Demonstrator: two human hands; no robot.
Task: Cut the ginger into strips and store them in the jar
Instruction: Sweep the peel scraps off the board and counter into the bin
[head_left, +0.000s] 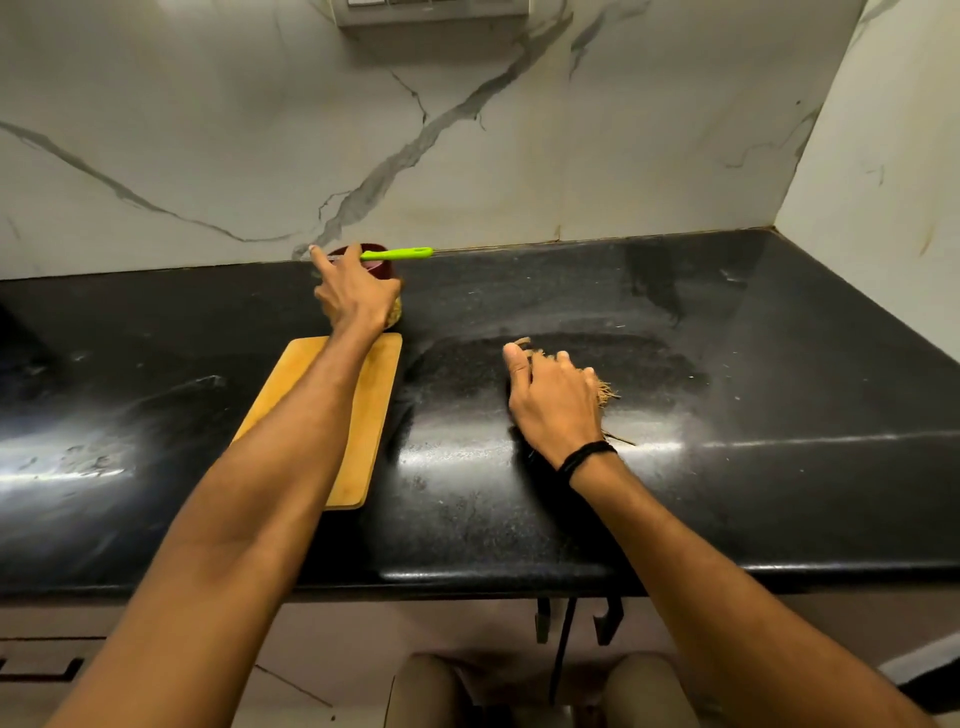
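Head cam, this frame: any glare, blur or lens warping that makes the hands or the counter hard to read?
Head view: glare washes the black countertop in white patches left of the cutting board and near the right hand, which covers fibrous shreds; wide-angle bowing curves the counter's front edge; both hands are sharp, though the left hand hides most of the jar.
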